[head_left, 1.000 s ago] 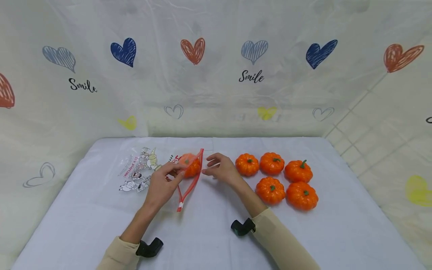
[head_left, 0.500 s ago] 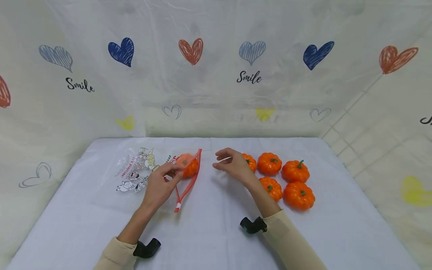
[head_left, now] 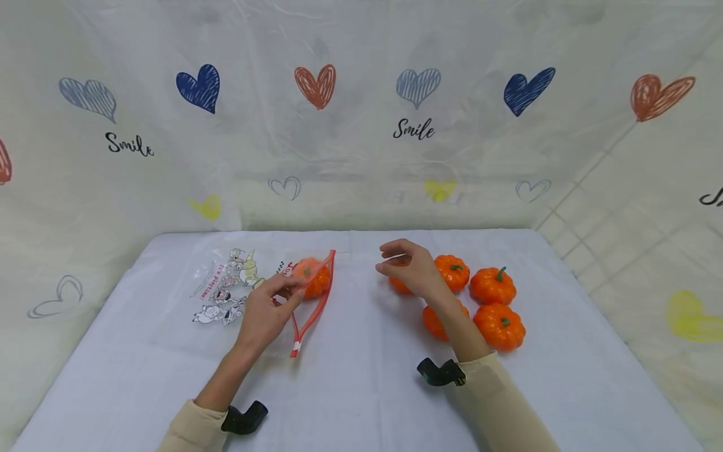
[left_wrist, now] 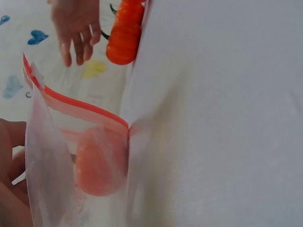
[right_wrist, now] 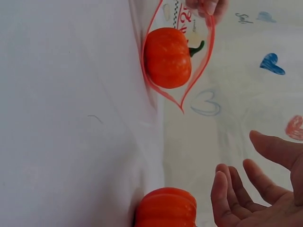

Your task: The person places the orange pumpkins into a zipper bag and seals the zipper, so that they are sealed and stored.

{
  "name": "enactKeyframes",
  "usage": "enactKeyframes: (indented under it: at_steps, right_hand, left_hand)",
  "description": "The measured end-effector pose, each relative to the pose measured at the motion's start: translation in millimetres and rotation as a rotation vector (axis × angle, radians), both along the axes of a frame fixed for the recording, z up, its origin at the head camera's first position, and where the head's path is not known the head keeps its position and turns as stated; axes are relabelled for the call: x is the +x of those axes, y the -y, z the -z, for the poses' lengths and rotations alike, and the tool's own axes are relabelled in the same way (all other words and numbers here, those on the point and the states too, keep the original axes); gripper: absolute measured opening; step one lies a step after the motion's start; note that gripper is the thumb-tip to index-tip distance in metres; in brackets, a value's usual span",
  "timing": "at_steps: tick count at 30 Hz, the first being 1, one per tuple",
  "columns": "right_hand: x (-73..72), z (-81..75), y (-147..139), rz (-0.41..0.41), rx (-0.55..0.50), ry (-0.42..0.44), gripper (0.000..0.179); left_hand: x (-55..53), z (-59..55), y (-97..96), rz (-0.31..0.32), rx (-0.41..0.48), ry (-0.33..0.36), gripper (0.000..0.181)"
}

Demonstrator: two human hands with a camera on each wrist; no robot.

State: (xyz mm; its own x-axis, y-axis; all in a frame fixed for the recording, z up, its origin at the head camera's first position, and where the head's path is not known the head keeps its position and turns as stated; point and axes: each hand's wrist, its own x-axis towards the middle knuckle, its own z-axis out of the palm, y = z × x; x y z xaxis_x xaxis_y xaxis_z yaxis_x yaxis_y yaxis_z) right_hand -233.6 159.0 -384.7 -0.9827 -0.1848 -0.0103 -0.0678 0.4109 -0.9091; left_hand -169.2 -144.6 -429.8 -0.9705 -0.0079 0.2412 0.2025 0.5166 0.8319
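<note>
The pumpkins (head_left: 493, 290) are orange with green stems (head_left: 501, 274), the clear bag (head_left: 230, 294) red-edged and cartoon-printed.

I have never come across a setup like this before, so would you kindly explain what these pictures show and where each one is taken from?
There is no machine doing the work here, just a person's two bare hands. The widest picture comes from a camera worn on the head, looking forward and down. The other two come from cameras worn on the left and right wrists, so they look sideways on.

On the white table lies a clear bag with a red-edged mouth, and one orange pumpkin sits inside it. The left hand pinches the bag near its open mouth. The right hand holds nothing; it is near five loose pumpkins, partly hiding some of them in the head view.
</note>
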Motion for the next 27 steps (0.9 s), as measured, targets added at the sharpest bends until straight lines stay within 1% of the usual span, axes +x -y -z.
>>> enactKeyframes:
  at_steps: [6, 12, 17, 22, 27]
  right_hand:
    - [-2.5, -0.2, -10.0, 0.011, -0.003, -0.005, 0.038]
    - [-0.8, -4.4, -18.7, 0.016, 0.014, -0.036, 0.038]
    - [0.5, -7.1, -25.8, 0.021, 0.018, -0.029, 0.038]
    - [0.8, -8.7, -32.7, 0.036, 0.028, -0.007, 0.041]
    - [-1.1, -9.3, -41.0, 0.043, 0.061, -0.024, 0.040]
  left_hand:
    - [0.6, 0.7, 0.6, 0.002, 0.001, -0.004, 0.021]
    - [-1.0, 1.6, 0.7, 0.000, 0.006, 0.003, 0.022]
    - [-0.7, 1.9, 0.5, -0.001, 0.012, 0.011, 0.022]
    - [-0.1, 2.2, 0.6, 0.002, 0.011, 0.002, 0.021]
    - [-0.5, 1.6, 0.3, 0.002, 0.004, -0.002, 0.022]
